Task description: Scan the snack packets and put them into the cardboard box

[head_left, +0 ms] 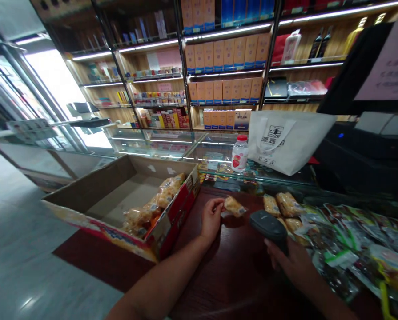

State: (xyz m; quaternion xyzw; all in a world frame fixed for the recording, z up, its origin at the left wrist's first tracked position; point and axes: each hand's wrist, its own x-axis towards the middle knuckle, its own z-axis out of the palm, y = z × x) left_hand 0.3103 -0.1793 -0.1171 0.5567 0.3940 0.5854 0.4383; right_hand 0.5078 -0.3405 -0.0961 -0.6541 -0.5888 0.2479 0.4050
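Note:
My left hand (pixel 212 218) pinches the left end of a small wrapped bread (pixel 234 206), held just over the dark red table (pixel 215 280). A pale label shows on the bread's wrapper. In my right hand (pixel 292 262) is a black barcode scanner (pixel 268 224), its head pointing left toward the bread. My fingers wrap its handle, which is partly hidden. To the left stands an open cardboard box (pixel 172 229) with several wrapped breads (pixel 162 200) along its right wall. More packaged breads (pixel 288 204) lie just beyond the scanner on the right.
Clear plastic food bags (pixel 339 240) are heaped at the right. Behind the table, a red-capped bottle (pixel 239 153) and a white tote bag (pixel 285 138) stand on a glass counter (pixel 165 142). A dark monitor (pixel 355 66) juts in at the upper right. Stocked shelves (pixel 225 75) line the back wall.

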